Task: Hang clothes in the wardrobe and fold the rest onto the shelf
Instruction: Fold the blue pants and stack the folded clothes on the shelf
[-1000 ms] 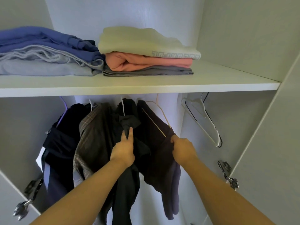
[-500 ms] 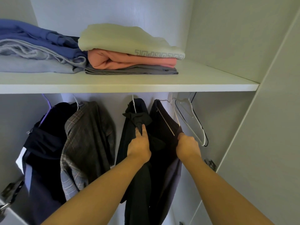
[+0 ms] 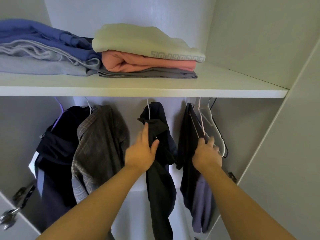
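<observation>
Two grips, one garment each: my left hand (image 3: 141,153) pinches the black garment (image 3: 159,196) between thumb and fingers, below its white hanger (image 3: 148,110). My right hand (image 3: 207,155) curls round the dark garment (image 3: 187,139) beside it. Both hang lengthwise straight down, a strip of back wall between them, so any spacing, I judge, runs sideways. Empty hangers (image 3: 210,118) crowd my right fingers; a plaid jacket (image 3: 100,139) and a navy garment (image 3: 57,144) hang left. Above, the shelf (image 3: 138,90) holds a blue-and-grey pile (image 3: 43,49) and a cream, pink and grey stack (image 3: 147,64).
</observation>
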The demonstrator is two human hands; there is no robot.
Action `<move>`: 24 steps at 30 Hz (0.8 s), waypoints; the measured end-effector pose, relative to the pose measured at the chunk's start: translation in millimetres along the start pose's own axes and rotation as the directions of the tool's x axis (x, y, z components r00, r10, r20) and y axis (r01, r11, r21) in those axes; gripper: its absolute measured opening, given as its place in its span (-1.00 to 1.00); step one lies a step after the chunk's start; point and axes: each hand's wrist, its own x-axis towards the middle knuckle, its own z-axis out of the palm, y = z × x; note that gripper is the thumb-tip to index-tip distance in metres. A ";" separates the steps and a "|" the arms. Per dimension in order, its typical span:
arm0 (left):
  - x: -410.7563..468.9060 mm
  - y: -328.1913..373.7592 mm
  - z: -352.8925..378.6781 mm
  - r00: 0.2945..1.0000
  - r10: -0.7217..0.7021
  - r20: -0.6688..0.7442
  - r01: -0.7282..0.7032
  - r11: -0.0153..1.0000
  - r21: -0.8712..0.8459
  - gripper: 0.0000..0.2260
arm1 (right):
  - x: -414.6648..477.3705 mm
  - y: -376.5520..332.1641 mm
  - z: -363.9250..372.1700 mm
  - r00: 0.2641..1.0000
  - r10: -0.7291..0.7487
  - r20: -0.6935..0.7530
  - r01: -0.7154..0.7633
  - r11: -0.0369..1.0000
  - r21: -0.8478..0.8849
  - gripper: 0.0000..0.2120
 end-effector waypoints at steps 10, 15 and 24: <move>-5.1 -156.5 -58.6 0.896 -0.444 -0.006 0.413 0.828 0.379 -0.28 | -19.9 -120.6 8.3 0.894 -0.392 -0.217 0.431 0.886 0.173 -0.63; -12.1 -147.8 -47.7 0.939 -0.310 0.151 0.240 0.902 0.360 -0.26 | -31.2 -154.8 30.0 0.896 -0.440 -0.056 0.440 0.868 0.231 -0.48; -11.1 -99.3 -29.2 0.951 -0.232 0.203 0.155 0.928 0.338 -0.23 | -33.6 -150.3 34.0 0.883 -0.467 0.044 0.450 0.870 0.200 -0.29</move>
